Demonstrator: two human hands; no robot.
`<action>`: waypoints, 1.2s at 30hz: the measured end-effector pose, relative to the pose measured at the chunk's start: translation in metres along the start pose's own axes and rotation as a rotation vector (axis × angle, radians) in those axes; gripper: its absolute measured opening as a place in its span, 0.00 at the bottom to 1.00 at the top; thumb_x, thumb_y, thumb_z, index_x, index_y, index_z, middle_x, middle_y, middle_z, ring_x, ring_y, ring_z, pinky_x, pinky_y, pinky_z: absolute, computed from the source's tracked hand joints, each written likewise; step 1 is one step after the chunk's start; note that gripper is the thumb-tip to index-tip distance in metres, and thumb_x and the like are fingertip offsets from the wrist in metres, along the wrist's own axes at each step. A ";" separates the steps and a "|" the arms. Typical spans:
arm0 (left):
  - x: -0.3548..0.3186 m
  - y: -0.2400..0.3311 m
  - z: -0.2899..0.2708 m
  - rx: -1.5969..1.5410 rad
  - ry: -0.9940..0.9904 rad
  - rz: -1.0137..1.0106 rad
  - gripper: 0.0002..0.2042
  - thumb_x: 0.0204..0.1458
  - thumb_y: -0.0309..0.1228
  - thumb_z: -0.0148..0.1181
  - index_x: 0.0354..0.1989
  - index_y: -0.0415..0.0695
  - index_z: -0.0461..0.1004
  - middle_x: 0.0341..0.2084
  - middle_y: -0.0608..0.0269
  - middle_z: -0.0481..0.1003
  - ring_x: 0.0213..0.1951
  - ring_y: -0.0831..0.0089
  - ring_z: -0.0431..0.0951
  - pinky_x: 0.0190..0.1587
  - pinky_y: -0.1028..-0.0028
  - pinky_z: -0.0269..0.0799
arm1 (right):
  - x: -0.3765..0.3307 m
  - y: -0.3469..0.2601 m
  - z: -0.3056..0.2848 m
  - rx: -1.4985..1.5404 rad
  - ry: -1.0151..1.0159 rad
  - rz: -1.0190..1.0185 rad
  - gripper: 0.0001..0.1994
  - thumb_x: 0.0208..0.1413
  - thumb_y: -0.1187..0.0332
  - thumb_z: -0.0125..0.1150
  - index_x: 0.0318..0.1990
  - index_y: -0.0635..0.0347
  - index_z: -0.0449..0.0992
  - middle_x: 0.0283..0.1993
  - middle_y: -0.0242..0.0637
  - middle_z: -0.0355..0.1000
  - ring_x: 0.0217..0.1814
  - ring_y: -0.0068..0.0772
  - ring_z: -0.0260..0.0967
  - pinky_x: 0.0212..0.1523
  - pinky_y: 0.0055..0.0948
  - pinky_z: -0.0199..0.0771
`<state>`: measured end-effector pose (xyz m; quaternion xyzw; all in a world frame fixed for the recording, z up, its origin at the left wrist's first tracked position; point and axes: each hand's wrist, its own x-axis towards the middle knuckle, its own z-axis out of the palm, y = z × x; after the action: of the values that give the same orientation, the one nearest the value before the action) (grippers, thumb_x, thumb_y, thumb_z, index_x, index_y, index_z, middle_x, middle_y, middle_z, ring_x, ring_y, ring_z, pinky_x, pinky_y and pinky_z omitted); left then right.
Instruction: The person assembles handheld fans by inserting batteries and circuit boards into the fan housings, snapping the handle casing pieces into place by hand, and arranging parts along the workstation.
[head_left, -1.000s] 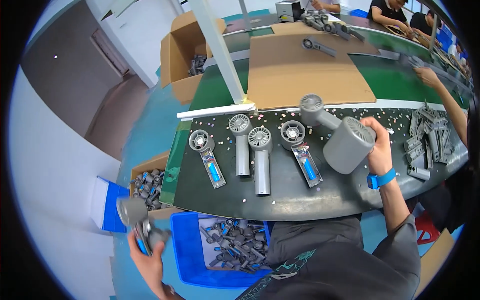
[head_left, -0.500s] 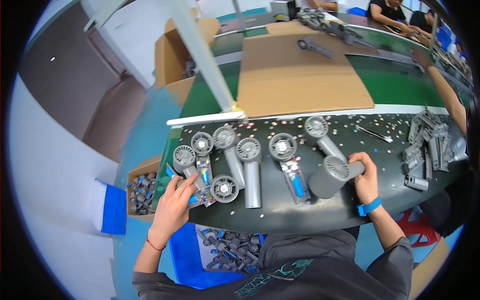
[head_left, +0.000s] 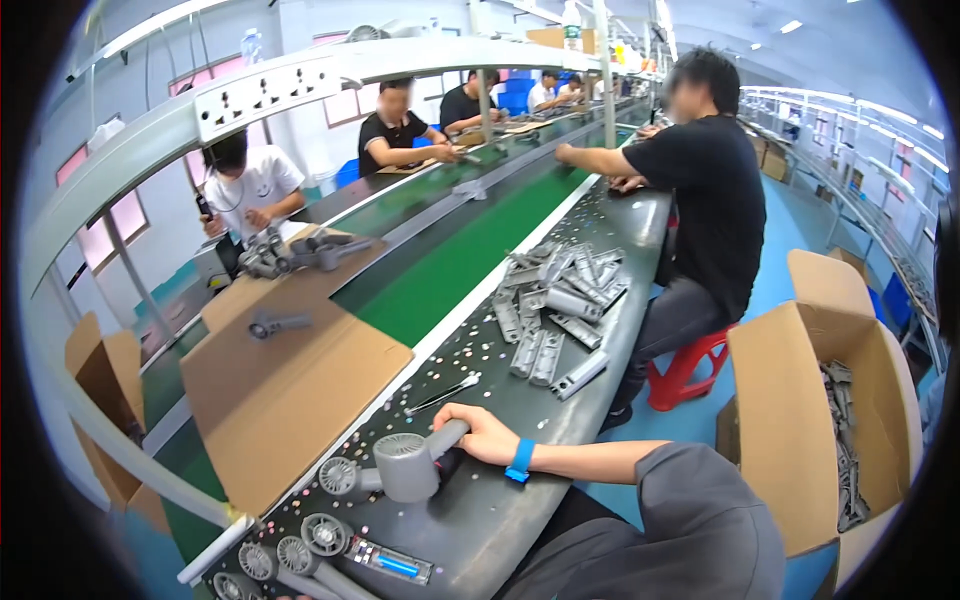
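Head view: right hand (head_left: 487, 436) clenched round the handle of a grey dryer body (head_left: 408, 464), lying on the dark counter (head_left: 500, 520) just beside the green belt (head_left: 450, 270). Left hand out of sight, state impossible to tell. More dryer bodies (head_left: 320, 540) lined up at the near edge, loose grey parts (head_left: 555, 310) heaped farther along, open carton (head_left: 830, 420) at right.
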<state>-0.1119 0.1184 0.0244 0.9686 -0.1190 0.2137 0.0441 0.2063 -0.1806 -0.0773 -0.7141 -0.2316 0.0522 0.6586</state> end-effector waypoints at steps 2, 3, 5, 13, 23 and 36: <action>0.015 0.015 0.029 -0.156 -0.030 0.003 0.26 0.48 0.39 0.73 0.54 0.42 0.75 0.61 0.44 0.70 0.63 0.39 0.68 0.63 0.46 0.64 | 0.006 0.002 -0.001 0.077 -0.002 0.013 0.11 0.53 0.83 0.55 0.42 0.59 0.75 0.36 0.28 0.74 0.40 0.20 0.68 0.42 0.25 0.69; 0.026 0.019 0.041 -0.202 -0.059 0.014 0.25 0.47 0.37 0.73 0.54 0.42 0.75 0.60 0.45 0.71 0.63 0.39 0.68 0.62 0.46 0.65 | 0.008 0.001 -0.001 0.136 -0.016 0.013 0.13 0.54 0.86 0.53 0.42 0.59 0.74 0.37 0.25 0.71 0.38 0.16 0.65 0.37 0.21 0.65; 0.035 0.016 0.066 -0.237 -0.042 0.121 0.23 0.47 0.34 0.72 0.52 0.43 0.75 0.59 0.46 0.72 0.61 0.42 0.71 0.59 0.48 0.68 | 0.011 0.002 0.004 0.207 -0.026 -0.029 0.14 0.53 0.86 0.53 0.43 0.57 0.74 0.37 0.23 0.71 0.36 0.14 0.64 0.35 0.20 0.64; 0.022 0.000 0.125 -0.220 -0.147 0.262 0.19 0.54 0.43 0.62 0.53 0.52 0.79 0.57 0.60 0.75 0.60 0.57 0.73 0.57 0.56 0.70 | 0.001 -0.006 0.003 0.257 -0.009 0.161 0.16 0.57 0.84 0.49 0.48 0.55 0.74 0.39 0.26 0.74 0.35 0.17 0.70 0.31 0.20 0.69; -0.002 -0.053 0.169 -0.244 -0.197 0.487 0.19 0.57 0.41 0.57 0.56 0.53 0.79 0.59 0.61 0.74 0.58 0.58 0.74 0.56 0.57 0.71 | -0.007 -0.021 0.000 0.368 0.024 0.181 0.15 0.56 0.83 0.48 0.47 0.55 0.74 0.34 0.27 0.73 0.31 0.18 0.69 0.29 0.21 0.68; 0.185 0.029 0.247 -0.464 -0.318 0.905 0.18 0.59 0.42 0.60 0.55 0.51 0.79 0.54 0.54 0.76 0.53 0.55 0.77 0.51 0.58 0.73 | 0.021 0.001 0.042 -0.016 -0.143 -0.053 0.15 0.46 0.66 0.67 0.44 0.53 0.81 0.42 0.41 0.81 0.47 0.44 0.78 0.47 0.43 0.75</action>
<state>0.1435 0.0173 -0.1196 0.8055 -0.5745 0.0302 0.1420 0.2088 -0.1336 -0.0794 -0.7073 -0.2973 0.0841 0.6358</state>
